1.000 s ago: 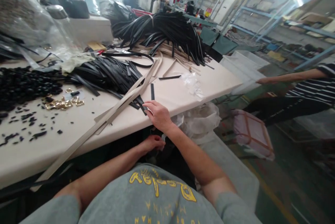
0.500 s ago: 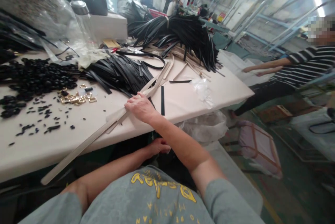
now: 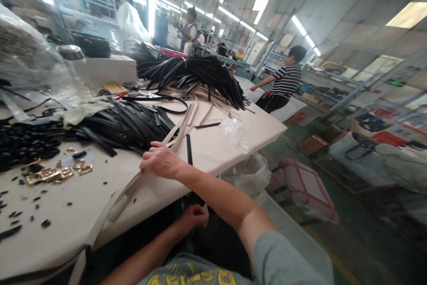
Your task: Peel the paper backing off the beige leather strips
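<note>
Right hand [image 3: 160, 162], palm down, apparently clasps the beige straps [image 3: 177, 135], shifted left off the black strip [image 3: 189, 149]; left hand [image 3: 193, 216] under the table [image 3: 233, 142], grip unreadable.

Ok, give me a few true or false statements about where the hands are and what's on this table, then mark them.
1. The right hand rests on the beige straps on the table. True.
2. The left hand lies on the tabletop among the gold buckles. False: it is below the table edge, near the lap.
3. A pile of black straps lies just beyond the right hand. True.
4. The person in the striped shirt is holding the beige straps. False: that person stands beyond the table's far end, apart from them.
</note>
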Demonstrator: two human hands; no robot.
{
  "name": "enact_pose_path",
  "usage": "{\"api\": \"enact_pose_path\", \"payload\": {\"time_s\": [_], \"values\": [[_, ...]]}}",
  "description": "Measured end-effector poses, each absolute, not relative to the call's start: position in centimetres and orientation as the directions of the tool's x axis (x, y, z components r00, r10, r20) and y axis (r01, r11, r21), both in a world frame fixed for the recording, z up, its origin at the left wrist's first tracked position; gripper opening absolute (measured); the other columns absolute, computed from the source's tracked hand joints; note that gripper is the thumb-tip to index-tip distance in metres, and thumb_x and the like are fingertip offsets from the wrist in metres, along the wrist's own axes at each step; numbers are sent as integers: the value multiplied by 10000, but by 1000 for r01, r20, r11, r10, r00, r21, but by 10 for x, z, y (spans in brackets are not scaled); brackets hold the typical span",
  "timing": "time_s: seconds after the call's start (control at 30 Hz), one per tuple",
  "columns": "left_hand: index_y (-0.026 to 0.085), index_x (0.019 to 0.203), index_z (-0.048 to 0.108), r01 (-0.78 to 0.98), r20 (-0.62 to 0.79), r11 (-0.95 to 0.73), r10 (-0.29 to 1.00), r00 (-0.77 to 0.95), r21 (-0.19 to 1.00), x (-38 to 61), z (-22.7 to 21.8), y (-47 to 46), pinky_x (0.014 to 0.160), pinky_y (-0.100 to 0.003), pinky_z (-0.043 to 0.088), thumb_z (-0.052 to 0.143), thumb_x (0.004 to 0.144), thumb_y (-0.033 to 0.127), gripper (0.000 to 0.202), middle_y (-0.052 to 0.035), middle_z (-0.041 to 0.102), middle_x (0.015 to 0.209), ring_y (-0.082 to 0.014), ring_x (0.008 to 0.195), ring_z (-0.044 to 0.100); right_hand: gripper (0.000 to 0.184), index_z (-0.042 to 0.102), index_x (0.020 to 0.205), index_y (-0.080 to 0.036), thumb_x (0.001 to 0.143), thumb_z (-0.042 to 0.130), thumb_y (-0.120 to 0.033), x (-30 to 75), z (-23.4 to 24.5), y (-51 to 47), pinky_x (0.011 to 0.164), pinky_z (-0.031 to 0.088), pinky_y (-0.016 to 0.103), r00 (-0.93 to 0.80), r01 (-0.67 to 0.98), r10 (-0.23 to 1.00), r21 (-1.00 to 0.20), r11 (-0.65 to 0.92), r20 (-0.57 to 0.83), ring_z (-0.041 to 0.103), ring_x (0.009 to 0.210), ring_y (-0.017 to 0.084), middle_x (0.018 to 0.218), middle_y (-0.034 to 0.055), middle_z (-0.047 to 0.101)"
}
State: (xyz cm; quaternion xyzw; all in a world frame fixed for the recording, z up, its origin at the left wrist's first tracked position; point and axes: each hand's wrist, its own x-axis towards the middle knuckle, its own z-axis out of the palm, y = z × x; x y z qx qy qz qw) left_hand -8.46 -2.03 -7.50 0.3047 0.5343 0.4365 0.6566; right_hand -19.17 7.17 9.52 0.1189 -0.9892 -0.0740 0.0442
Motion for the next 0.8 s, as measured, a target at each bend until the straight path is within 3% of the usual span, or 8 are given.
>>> {"api": "enact_pose_path", "payload": {"time_s": [0.13, 0.27, 0.37, 0.43, 0.5, 0.63, 0.8], "values": [[185, 695, 598, -293, -426, 407, 905, -3, 865, -85, -76, -24, 634, -294, 347, 751, 562, 409, 302, 11, 601, 626, -129, 608, 472, 266, 725, 1022, -229, 1031, 473, -145, -190, 99, 90, 1190, 238, 456, -959, -222, -250, 189, 956, 136, 603, 953, 183, 1049, 25, 718], [167, 710, 632, -321, -438, 415, 899, 2, 851, -87, -73, -26, 622, -282, 351, 768, 559, 403, 311, 8, 621, 631, -125, 605, 493, 303, 732, 1035, -179, 1036, 432, -138, -193, 95, 122, 1191, 245, 487, -991, -16, -44, 221, 975, 124, 618, 1000, 210, 1031, 71, 719], [170, 709, 629, -333, -442, 418, 897, 6, 845, -88, -69, -27, 625, -283, 371, 779, 567, 404, 312, 7, 628, 634, -133, 611, 523, 331, 714, 1126, -148, 1032, 398, -117, -189, 90, 133, 1157, 290, 513, -988, 98, 69, 214, 972, 139, 626, 1084, 245, 1202, 124, 700], [171, 709, 632, -330, -436, 412, 900, 2, 850, -88, -66, -28, 633, -284, 382, 775, 581, 385, 288, 8, 635, 642, -133, 615, 528, 346, 672, 1237, -155, 1020, 408, -99, -185, 85, 127, 1143, 309, 525, -984, 55, 21, 188, 981, 178, 607, 1168, 260, 1387, 139, 624], [170, 699, 636, -322, -428, 404, 904, -4, 856, -88, -65, -28, 632, -282, 380, 764, 589, 356, 251, 10, 635, 639, -129, 611, 519, 364, 638, 1300, -175, 1011, 432, -93, -182, 79, 112, 1149, 309, 519, -976, -78, -108, 162, 984, 187, 579, 1229, 258, 1457, 121, 583], [171, 680, 629, -318, -416, 394, 909, -1, 862, -89, -63, -29, 634, -279, 384, 742, 600, 323, 206, 10, 636, 632, -127, 612, 516, 288, 697, 1138, -192, 1022, 446, -112, -187, 73, 82, 1188, 265, 486, -940, -300, -318, 144, 943, 126, 591, 1159, 222, 1203, 60, 716], [175, 706, 629, -320, -419, 394, 908, -9, 861, -90, -64, -30, 629, -281, 382, 735, 605, 342, 222, 7, 647, 644, -129, 609, 524, 249, 730, 950, -165, 1004, 493, -107, -200, 80, 78, 1166, 271, 471, -956, -280, -289, 122, 952, 58, 628, 969, 203, 987, 60, 735]]}}
